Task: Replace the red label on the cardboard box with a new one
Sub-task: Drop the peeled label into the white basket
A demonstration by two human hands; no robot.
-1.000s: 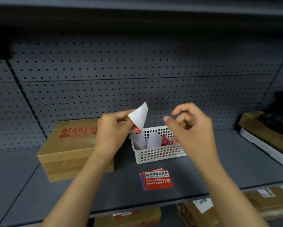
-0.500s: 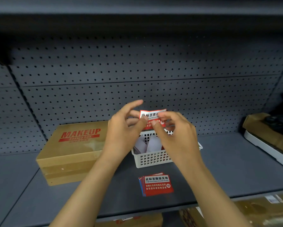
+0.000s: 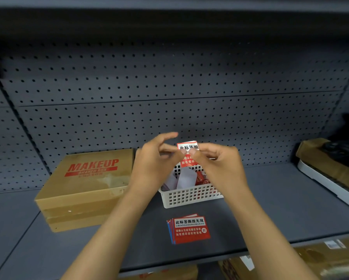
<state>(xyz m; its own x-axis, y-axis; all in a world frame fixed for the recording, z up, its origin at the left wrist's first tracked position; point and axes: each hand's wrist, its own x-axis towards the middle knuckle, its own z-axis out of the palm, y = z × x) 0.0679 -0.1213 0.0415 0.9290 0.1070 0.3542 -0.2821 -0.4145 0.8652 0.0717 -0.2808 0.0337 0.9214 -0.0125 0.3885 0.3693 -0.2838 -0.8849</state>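
Label [image 3: 187, 152], new and red, pinched at its upper part between left hand [image 3: 155, 168] and right hand [image 3: 220, 168], raised above the white basket [image 3: 189, 196]. Both hands clenched on it by thumb and fingertip. Best to peel the backing slowly from one corner, without touching the glue. Cardboard box [image 3: 84, 188] on the shelf [image 3: 280, 209], just left of the basket. In the basket: white backing papers and crumpled red scraps. Stack of spare labels [image 3: 189, 229] in front.
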